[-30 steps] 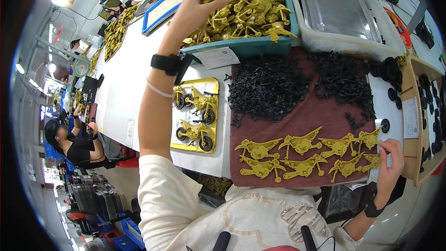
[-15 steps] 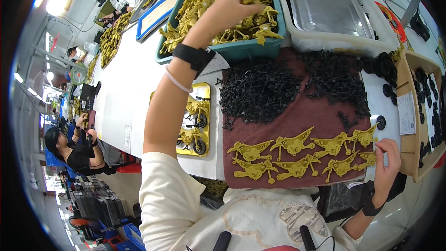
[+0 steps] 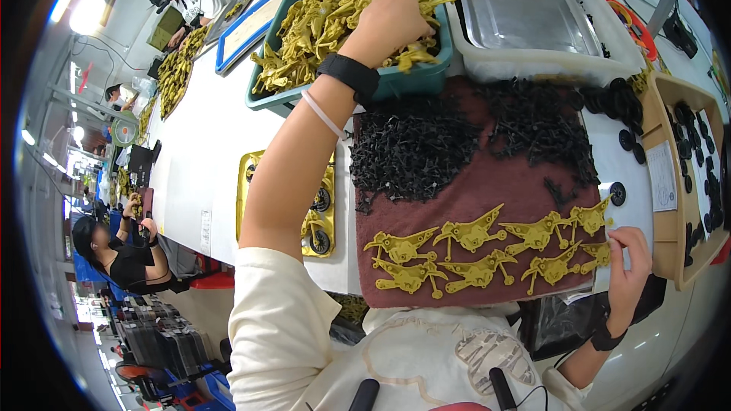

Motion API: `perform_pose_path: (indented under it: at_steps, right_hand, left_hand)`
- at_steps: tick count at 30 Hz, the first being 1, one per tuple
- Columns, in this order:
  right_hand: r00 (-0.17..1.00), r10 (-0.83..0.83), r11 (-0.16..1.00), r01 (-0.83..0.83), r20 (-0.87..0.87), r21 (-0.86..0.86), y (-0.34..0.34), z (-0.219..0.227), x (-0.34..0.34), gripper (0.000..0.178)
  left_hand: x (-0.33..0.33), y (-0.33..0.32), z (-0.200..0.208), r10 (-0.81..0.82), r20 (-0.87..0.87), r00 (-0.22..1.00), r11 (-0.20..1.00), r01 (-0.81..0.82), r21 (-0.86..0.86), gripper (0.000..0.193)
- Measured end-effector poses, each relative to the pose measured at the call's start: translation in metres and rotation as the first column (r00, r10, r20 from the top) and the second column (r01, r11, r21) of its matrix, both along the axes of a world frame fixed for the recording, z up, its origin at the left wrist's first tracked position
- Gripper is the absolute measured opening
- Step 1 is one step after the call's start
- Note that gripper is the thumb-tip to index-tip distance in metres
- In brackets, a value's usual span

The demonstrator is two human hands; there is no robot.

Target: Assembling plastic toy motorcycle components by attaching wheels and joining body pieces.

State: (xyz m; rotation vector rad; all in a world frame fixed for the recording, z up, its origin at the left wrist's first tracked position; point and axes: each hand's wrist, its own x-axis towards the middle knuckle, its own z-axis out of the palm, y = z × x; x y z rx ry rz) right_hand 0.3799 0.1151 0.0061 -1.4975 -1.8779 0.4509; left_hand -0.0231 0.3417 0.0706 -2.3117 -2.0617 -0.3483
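Observation:
My left hand [image 3: 392, 28] is curled with its fingers downward over a teal bin [image 3: 411, 84] heaped with yellow plastic toy motorbike frames [image 3: 324, 19]. Yellow pieces stick out past its knuckles, and its fingertips are hidden. At the right edge of a maroon cloth [image 3: 457, 190], my right hand [image 3: 630, 262] pinches the end of a yellow toy motorbike frame [image 3: 595, 257], the last in the nearer of two rows. Other frames [image 3: 472, 232] of the same kind lie flat along both rows.
Heaps of small black parts [image 3: 411, 148] cover the cloth's far side. A yellow tray [image 3: 242, 183] with wheeled toy motorbikes is partly behind my left forearm. Black wheels [image 3: 617, 193] lie near a tan box [image 3: 662, 144] at right. A metal tray [image 3: 525, 4] stands behind. Other people work at left.
My left hand has come down into the heap of frames with the yellow piece it was holding above the bin. My right hand keeps its place at the row's end. The whole view has shifted slightly.

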Motion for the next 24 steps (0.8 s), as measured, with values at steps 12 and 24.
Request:
perform_pose_path:
  at_steps: [12, 24]
  right_hand:
    - [0.999, -0.029, 1.0, 0.029, -0.028, 0.001, -0.009, -0.005, 0.018, 0.007]
    - [1.0, 0.002, 0.999, -0.002, -0.003, 0.051, 0.0, -0.003, 0.01, 0.005]
  left_hand:
    - [-0.061, -0.005, 0.023, -0.004, 0.506, 0.863, 0.996, 0.051, -0.078, 0.032]
    - [-0.104, -0.028, 0.034, 0.026, 0.208, 0.978, 0.997, -0.041, 0.071, 0.035]
